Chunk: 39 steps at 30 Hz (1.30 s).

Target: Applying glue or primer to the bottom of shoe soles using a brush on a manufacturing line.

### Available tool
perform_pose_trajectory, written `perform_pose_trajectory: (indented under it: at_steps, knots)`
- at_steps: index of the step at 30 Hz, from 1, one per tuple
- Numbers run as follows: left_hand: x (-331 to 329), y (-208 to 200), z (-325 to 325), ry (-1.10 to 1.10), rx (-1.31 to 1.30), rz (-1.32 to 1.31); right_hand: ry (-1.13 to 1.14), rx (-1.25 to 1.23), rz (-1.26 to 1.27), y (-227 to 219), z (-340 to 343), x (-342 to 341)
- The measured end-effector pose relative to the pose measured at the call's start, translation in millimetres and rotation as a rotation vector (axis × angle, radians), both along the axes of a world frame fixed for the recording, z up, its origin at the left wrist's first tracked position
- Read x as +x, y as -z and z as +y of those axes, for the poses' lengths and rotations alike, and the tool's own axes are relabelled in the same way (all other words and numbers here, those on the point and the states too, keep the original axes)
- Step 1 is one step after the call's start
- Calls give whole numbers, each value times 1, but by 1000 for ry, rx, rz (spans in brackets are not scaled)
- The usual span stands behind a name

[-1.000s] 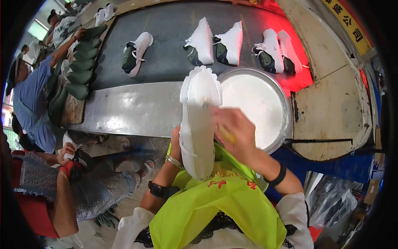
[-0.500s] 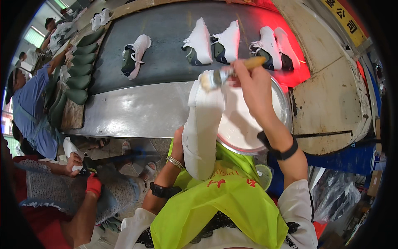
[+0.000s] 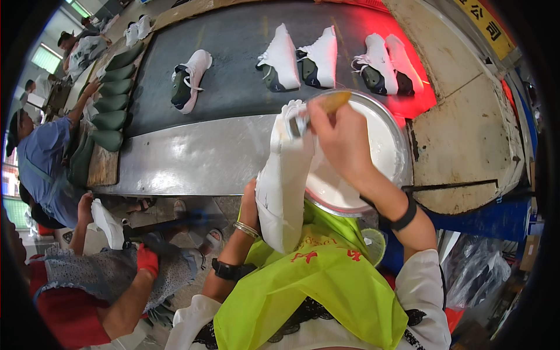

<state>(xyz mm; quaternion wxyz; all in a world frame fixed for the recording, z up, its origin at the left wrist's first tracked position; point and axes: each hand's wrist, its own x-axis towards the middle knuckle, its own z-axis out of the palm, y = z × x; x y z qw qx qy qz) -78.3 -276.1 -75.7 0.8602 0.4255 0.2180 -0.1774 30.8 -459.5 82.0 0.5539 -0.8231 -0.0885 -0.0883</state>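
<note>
My left hand (image 3: 249, 205) grips a white shoe upper (image 3: 284, 186) by its side, holding it upright in front of my yellow-green apron (image 3: 309, 280). My right hand (image 3: 344, 140) is closed around a brush with a yellow handle (image 3: 338, 99) and a metal band. The pale bristles are at the upper end of the shoe and seem to touch it; my fingers partly cover the brush. Beneath my right hand stands a wide round metal basin (image 3: 402, 154) of white liquid (image 3: 376, 137).
Several white-and-dark-green shoes, among them a single shoe (image 3: 192, 80), stand on a grey conveyor belt (image 3: 233, 58). A metal ledge (image 3: 192, 157) runs along its near side. Green shoe lasts (image 3: 111, 104) line a wooden board at left. A co-worker's red-gloved hand (image 3: 147, 261) works close by on my left.
My right hand and the brush have moved left and nearer to me along the shoe's upper end. The shoe has turned slightly. At left, the co-worker's hands and white shoe have shifted.
</note>
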Motion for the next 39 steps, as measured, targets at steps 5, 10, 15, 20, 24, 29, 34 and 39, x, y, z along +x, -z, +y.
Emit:
perform_pose_trajectory:
  at_steps: [5, 10, 15, 20, 24, 29, 34, 39]
  knots:
    - [5, -6, -1, -37, -24, 43, -168, -5, 90, -6, -5, -10]
    - [5, -21, -8, -63, -114, 69, -8, 1, -3, 10, -14, 60]
    - [-1, 6, 13, -24, -83, -40, -44, 29, 212, 29, -36, 59]
    - [-10, -3, 8, -96, -160, 30, -69, -8, 265, 37, -46, 16]
    - [-13, -9, 9, -75, -88, 143, -109, 341, 36, 0, -4, 17]
    - [-23, 11, 16, 145, 189, -119, -204, 78, 181, 17, -32, 54]
    - [-37, 61, 24, -157, -251, -111, -94, 51, 297, 77, -57, 4]
    - [-46, 66, 11, -118, -290, -55, 253, 10, -64, 102, -79, 1]
